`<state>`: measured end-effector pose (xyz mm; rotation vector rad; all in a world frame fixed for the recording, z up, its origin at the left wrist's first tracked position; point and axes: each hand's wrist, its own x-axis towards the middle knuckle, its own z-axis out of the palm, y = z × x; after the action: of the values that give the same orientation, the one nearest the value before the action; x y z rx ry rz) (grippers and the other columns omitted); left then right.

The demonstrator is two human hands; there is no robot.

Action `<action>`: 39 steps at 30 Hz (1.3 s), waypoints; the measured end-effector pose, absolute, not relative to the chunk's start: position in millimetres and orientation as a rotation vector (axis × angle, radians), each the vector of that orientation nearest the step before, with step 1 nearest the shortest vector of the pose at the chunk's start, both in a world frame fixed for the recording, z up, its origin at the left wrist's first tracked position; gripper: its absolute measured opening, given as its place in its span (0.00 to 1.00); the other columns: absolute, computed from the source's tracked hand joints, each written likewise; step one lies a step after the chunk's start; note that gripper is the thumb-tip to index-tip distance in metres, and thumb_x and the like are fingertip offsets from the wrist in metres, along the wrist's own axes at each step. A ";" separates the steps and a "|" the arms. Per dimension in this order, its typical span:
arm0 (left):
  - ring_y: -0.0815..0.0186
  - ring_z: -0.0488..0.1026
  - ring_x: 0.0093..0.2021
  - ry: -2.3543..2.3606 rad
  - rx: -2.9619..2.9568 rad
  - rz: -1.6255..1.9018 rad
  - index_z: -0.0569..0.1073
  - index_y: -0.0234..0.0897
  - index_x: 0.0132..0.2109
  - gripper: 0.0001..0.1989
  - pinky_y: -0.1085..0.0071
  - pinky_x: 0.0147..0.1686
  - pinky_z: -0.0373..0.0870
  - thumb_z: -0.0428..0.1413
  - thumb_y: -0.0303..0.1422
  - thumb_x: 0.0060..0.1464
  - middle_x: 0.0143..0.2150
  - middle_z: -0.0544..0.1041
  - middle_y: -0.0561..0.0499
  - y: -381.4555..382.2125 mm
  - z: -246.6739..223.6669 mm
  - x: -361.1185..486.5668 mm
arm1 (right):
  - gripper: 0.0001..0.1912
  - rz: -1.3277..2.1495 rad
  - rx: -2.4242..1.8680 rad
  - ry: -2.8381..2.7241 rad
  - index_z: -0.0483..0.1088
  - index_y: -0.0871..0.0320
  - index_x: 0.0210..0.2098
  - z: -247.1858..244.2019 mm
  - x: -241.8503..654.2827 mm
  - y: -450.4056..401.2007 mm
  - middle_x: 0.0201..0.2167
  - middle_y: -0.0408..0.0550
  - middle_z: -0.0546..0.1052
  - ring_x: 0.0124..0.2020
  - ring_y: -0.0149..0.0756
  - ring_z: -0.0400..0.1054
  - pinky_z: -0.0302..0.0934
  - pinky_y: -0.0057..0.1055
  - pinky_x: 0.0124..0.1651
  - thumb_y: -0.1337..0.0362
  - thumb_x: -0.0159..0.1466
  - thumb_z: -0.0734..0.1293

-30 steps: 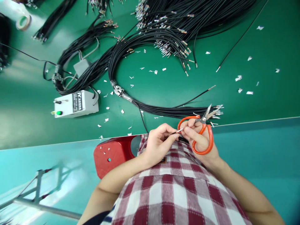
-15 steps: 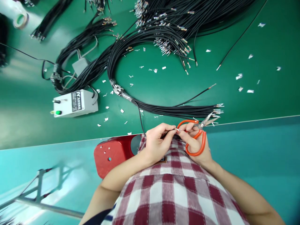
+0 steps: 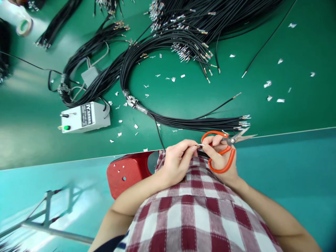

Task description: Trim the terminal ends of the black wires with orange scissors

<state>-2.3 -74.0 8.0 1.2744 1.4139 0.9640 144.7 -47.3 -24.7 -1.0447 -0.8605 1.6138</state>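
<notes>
My left hand (image 3: 176, 159) is closed in a pinch on a black cable (image 3: 159, 134) near the table's front edge. The cable's pale stripped end (image 3: 201, 145) pokes out between my two hands. My right hand (image 3: 222, 157) has orange-handled scissors (image 3: 230, 157) hooked on its fingers, blades parted and pointing right. Its thumb and a finger pinch at the cable's pale end. Just beyond my hands lies a bundle of black cables (image 3: 194, 123) with silvery stripped ends at the right. A taped joint (image 3: 132, 101) gathers this bundle at its left.
A white box with a green button (image 3: 85, 117) sits at the left. More black cables (image 3: 210, 17) are heaped at the back. Small silvery scraps (image 3: 267, 84) dot the green table (image 3: 288, 112). A red stool (image 3: 126, 175) stands below the edge, and a tape roll (image 3: 24, 27) lies far left.
My right hand has shifted slightly right and turned, carrying the scissors with it. The cable's pale end now shows straighter between my fingertips. My left hand has barely moved.
</notes>
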 end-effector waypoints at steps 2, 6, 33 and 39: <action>0.72 0.66 0.25 1.365 1.156 0.931 0.75 0.35 0.40 0.11 0.76 0.25 0.63 0.52 0.37 0.65 0.27 0.74 0.51 -72.8 9.7 -3.0 | 0.15 1.528 -1.060 -0.960 0.61 0.52 0.31 -25.8 148.2 -45.8 0.30 0.40 0.75 0.32 0.34 0.69 0.65 0.34 0.39 0.65 0.60 0.73; 0.75 0.58 0.19 1.100 0.790 0.748 0.74 0.33 0.38 0.16 0.78 0.19 0.52 0.55 0.44 0.62 0.23 0.71 0.53 -61.7 12.3 -12.2 | 0.15 1.423 -1.026 -1.161 0.61 0.52 0.29 -25.5 159.1 -38.9 0.30 0.42 0.75 0.30 0.35 0.69 0.62 0.35 0.34 0.67 0.59 0.74; 0.77 0.60 0.16 1.218 0.679 0.831 0.72 0.32 0.32 0.18 0.80 0.17 0.53 0.63 0.44 0.52 0.18 0.70 0.55 -46.2 28.1 -9.2 | 0.24 1.866 -1.331 -2.227 0.66 0.56 0.22 17.7 188.5 0.7 0.18 0.38 0.62 0.20 0.28 0.52 0.41 0.27 0.21 0.42 0.60 0.67; 0.78 0.60 0.16 1.211 0.701 0.830 0.71 0.32 0.31 0.18 0.80 0.17 0.54 0.64 0.44 0.50 0.18 0.70 0.56 -44.5 28.4 -9.6 | 0.27 2.075 -1.333 -2.104 0.62 0.57 0.19 16.5 189.2 7.2 0.18 0.37 0.56 0.19 0.26 0.46 0.39 0.26 0.20 0.41 0.56 0.70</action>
<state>-9.6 -44.5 28.4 0.7006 1.2113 0.8301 189.2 7.2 16.5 -1.3335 -2.1037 2.0749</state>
